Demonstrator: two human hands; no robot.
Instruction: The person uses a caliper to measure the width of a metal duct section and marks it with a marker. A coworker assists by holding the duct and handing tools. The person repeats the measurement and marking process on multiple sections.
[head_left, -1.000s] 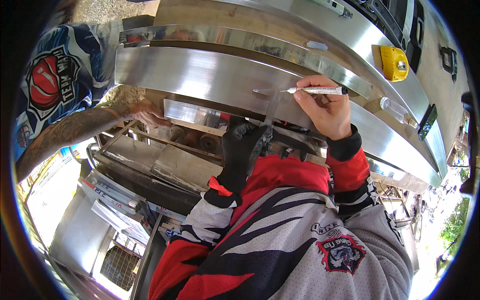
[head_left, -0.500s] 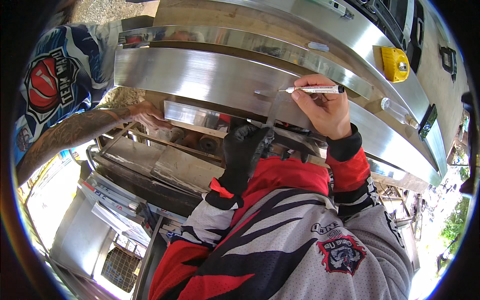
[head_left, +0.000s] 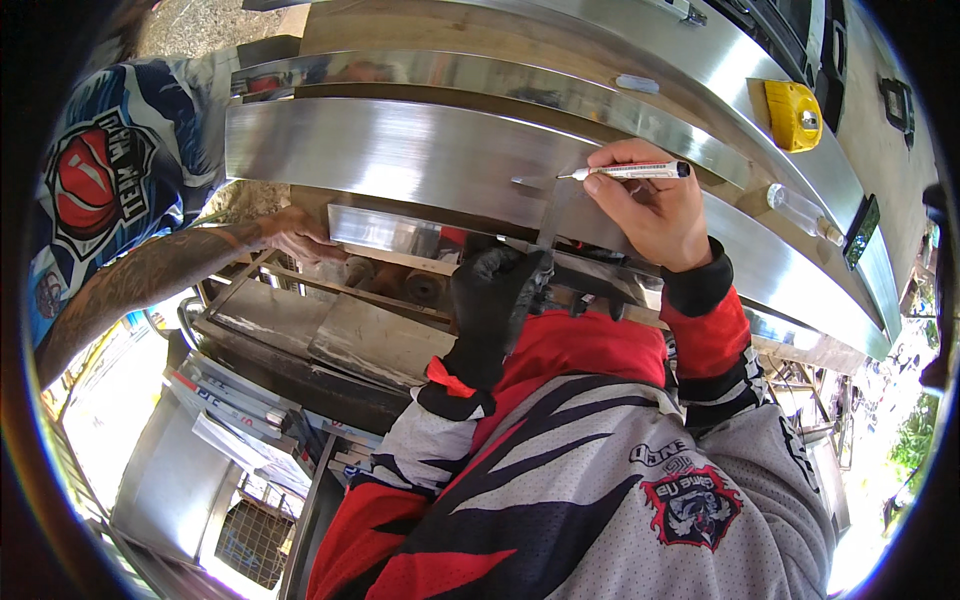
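Note:
A white marker pen (head_left: 640, 170) is pinched in my bare right hand (head_left: 662, 212). Its fine tip meets the brushed metal sheet (head_left: 380, 145), a long shiny strip running left to right before me. My left hand (head_left: 492, 290), in a black glove, is closed at the strip's near edge. From it a narrow flat metal blade (head_left: 551, 218), perhaps that of a square, reaches across the sheet to just below the pen tip. The gloved fingers hide the blade's near end.
Another person's hand (head_left: 300, 235) rests by a shorter metal strip (head_left: 385, 230) at left. Farther right lie a yellow tape measure (head_left: 793, 116), a clear plastic bottle (head_left: 797, 212) and a phone (head_left: 861, 232). A second long strip (head_left: 450, 75) lies beyond the marked one.
The view has shifted slightly. Both hands keep nearly the same pose, with the pen tip still at the sheet near the blade's far end.

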